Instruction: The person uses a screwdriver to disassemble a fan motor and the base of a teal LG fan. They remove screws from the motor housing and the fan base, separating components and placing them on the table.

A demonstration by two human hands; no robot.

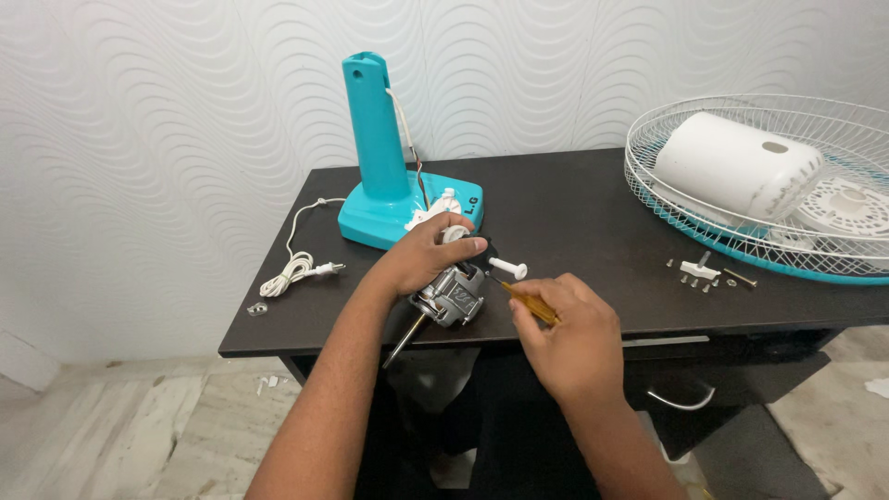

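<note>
grey metal fan motor [451, 298] – shaft tilted; gripped

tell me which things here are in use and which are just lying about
In use: motor, held by left hand; screwdriver in right hand.

Lying about: fan base, coiled cord, white knob, screws, grille, white cover.

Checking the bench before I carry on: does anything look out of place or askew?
Yes: the motor under the left hand sits at the table's front edge, its shaft jutting past it. Small screws lie loose near the fan guard.
</note>
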